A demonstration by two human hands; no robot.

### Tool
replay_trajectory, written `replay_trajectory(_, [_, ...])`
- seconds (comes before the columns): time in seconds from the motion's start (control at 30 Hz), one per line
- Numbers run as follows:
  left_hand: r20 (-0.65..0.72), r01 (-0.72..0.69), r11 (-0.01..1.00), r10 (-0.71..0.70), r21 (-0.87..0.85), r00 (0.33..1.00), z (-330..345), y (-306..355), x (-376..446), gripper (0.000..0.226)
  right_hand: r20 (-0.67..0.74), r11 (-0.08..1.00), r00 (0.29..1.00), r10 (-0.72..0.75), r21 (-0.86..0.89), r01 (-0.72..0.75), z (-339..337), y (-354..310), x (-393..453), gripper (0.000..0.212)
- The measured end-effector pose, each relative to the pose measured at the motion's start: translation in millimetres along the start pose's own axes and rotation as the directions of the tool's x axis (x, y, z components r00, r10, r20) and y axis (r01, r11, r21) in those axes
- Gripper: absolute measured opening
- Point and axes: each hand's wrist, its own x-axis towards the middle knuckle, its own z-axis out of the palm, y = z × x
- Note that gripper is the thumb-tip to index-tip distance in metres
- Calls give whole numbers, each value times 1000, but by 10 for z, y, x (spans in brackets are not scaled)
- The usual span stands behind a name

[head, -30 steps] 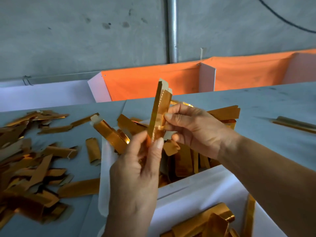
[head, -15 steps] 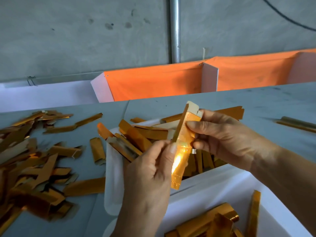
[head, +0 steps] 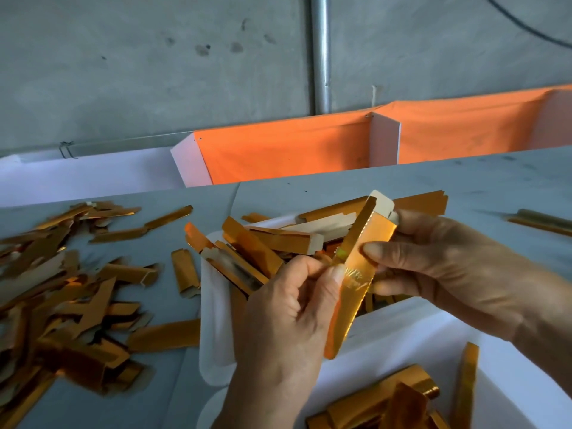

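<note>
Grey table (head: 433, 176) | concrete wall (head: 154, 72) | hands, left (head: 284, 329) and right (head: 448, 267), pinch gold strip (head: 356, 274)

1. Bare grey concrete wall (head: 123, 72) fills the view from 10 to 2 o'clock, with dark blotches (head: 202, 50) toward 11.
2. Metal pipe (head: 320, 51) runs vertically down the wall at 12 o'clock.
3. Black cable (head: 526, 27) curves across the wall at 2 o'clock.
4. Orange cloth (head: 278, 153) stretches below the wall from 12 to 3 o'clock, split by a white divider (head: 383, 139) at 1.
5. White panel (head: 77, 174) at 9 o'clock, with a bent wire clip (head: 66, 150) just above it.
6. Matte grey tabletop (head: 464, 178) with a seam (head: 236, 193) pointing toward 12.
7. Light is soft and dim. The orange cloth is the brightest surface.
</note>
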Motion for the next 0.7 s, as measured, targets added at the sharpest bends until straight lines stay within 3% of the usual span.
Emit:
replay_trajectory(0.1, [-97, 20, 997, -13, 78, 995, -4, -69, 23, 33, -29, 996, 999, 41, -74, -43, -18, 39, 65, 21])
replay_trajectory(0.17, [-215, 67, 980, -26, 186, 976, -16, -152, 54, 25, -77, 932, 989, 128, -330, -147, -67, 54, 138, 14])
replay_trajectory(0.23, [-307, 108, 950, -13, 293, 952, -25, -202, 73, 23, -111, 715, 974, 197, -664, -221, -86, 21, 210, 16])
replay_trajectory(0.3, [-332, 136, 925, -11, 355, 943, -33, -211, 74, 23, -153, 437, 981, 120, -879, -191, -65, -2, 268, 21])
replay_trajectory(0.37, [-335, 161, 900, -17, 406, 942, -35, -221, 73, 24, -194, 162, 978, -73, -970, -181, -44, -20, 310, 25])
replay_trajectory(0.43, [-354, 190, 884, -31, 426, 935, -55, -257, 80, 23, -187, -28, 915, -359, -977, -210, -92, -61, 336, 19])
replay_trajectory(0.47, [-362, 214, 885, -55, 414, 931, -58, -270, 84, 23, -157, -104, 884, -441, -969, -224, -175, -82, 345, 9])
replay_trajectory(0.5, [-360, 248, 888, -101, 388, 927, -53, -286, 87, 26, -162, -172, 884, -439, -950, -260, -292, -82, 359, 11])
replay_trajectory(0.53, [-344, 288, 886, -159, 363, 925, -44, -293, 89, 35, -216, -205, 907, -363, -931, -303, -424, -79, 371, 25])
replay_trajectory(0.63, [-268, 357, 834, -262, 420, 927, -25, -296, 88, 55, -413, -4, 903, -116, -909, -416, -636, -41, 342, 36])
replay_trajectory(0.7, [-240, 356, 809, -272, 467, 932, -27, -281, 85, 51, -377, 62, 905, -199, -926, -372, -656, 45, 331, 30])
